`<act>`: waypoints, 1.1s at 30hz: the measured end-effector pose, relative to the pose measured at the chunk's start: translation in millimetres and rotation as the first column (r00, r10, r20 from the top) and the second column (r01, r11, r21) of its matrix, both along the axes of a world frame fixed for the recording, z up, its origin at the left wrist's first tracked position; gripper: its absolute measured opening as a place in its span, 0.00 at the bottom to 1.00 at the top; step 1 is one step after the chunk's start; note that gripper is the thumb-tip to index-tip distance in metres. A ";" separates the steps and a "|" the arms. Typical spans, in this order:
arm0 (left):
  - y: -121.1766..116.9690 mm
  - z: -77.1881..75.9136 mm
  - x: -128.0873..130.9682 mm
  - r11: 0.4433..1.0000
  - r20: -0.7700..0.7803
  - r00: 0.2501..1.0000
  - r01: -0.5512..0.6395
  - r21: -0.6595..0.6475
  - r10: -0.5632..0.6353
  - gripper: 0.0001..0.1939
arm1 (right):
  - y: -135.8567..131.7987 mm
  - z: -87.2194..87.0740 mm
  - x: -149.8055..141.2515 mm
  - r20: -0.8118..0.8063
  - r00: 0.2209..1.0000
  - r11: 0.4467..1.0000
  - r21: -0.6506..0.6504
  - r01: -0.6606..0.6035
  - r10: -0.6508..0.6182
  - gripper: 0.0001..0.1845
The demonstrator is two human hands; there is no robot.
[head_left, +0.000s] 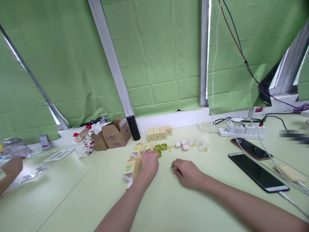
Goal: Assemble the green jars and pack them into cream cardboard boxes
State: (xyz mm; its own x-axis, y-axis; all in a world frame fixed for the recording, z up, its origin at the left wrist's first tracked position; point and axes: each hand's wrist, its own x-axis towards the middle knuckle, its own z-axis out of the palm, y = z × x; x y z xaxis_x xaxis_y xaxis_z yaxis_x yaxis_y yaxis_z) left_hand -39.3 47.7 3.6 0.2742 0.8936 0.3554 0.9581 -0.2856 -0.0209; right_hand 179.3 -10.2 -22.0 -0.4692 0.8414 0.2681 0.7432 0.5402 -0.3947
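A: What are the surface and room like?
B: A pale green bench (96, 206), smooth, with a seam (72, 189) crossing its left part. Behind it is a white sill (166, 122), with green blinds (154, 58) and grey posts (108, 48) above.
A: Anything along the back?
B: A cardboard box (120, 138) with a black cylinder (133, 128) beside it, then a row of beige boxes (156, 132). Over to the right, two phones (258, 172) lie near a white power strip (241, 135). At the far left is another person's hand (12, 166).
A: And the cartons?
B: Three beige cartons (129, 165) stand around the left hand (150, 162), just left of some green dishes (164, 147). That hand is at the rightmost one, but its back hides the fingertips; I can't tell whether the grip is clamped.
A: The right hand (186, 171)?
B: Low over the bench, thumb and fingers apart, nothing visible in the grip.
A: Which way do the cartons point?
B: Green-labelled faces toward the wearer. The nearest one's long side runs away, slanting rightward; the rightmost one's long axis is hidden.
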 end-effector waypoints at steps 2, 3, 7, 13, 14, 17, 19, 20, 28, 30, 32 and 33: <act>-3.8 2.6 3.8 1.000 -0.017 1.000 0.016 0.008 -0.015 0.18 | 3.4 -2.4 1.8 -0.069 0.997 1.000 0.004 0.017 -0.016 0.11; -6.4 3.8 6.2 1.000 -0.025 0.999 0.025 0.015 -0.025 0.18 | 5.7 -4.1 2.7 -0.108 0.994 1.000 0.004 0.029 -0.028 0.11; -20.8 5.2 16.7 0.995 -0.051 0.996 0.080 0.054 -0.078 0.18 | 16.2 -12.6 5.2 -0.297 0.952 0.996 0.015 0.086 -0.078 0.15; -47.8 -0.2 31.7 0.894 -0.139 0.953 0.301 0.333 -0.269 0.14 | 20.6 -16.0 3.0 -0.552 0.831 0.992 0.054 0.116 -0.067 0.26; -51.8 -0.4 34.1 0.872 -0.134 0.946 0.324 0.368 -0.295 0.13 | 19.6 -14.5 2.5 -0.578 0.815 0.992 0.066 0.107 -0.049 0.27; -61.1 2.3 39.4 0.819 -0.098 0.925 0.373 0.436 -0.368 0.13 | 15.8 -8.4 1.8 -0.630 0.777 0.990 0.113 0.083 0.007 0.23; -64.3 5.8 40.3 0.795 -0.021 0.909 0.376 0.477 -0.417 0.11 | 13.3 -4.3 2.1 -0.664 0.747 0.989 0.132 0.070 0.036 0.22; -65.1 7.5 39.9 0.784 0.032 0.896 0.369 0.498 -0.443 0.10 | 12.1 -2.5 2.4 -0.685 0.727 0.988 0.137 0.068 0.045 0.22; -61.5 5.2 34.6 0.742 0.319 0.748 0.328 0.585 -0.582 0.24 | 4.4 4.3 2.1 -0.791 0.607 0.988 0.145 0.061 0.078 0.25; -60.6 2.7 35.6 0.752 0.339 0.732 0.347 0.561 -0.591 0.28 | 2.4 4.8 0.9 -0.805 0.585 0.987 0.153 0.051 0.095 0.24; -60.1 0.9 36.9 0.759 0.353 0.720 0.367 0.538 -0.598 0.29 | 0.5 5.6 -0.4 -0.817 0.565 0.987 0.160 0.035 0.112 0.23; -59.9 0.1 37.5 0.763 0.361 0.717 0.368 0.531 -0.597 0.29 | -0.3 6.0 -1.0 -0.822 0.557 0.987 0.160 0.024 0.120 0.22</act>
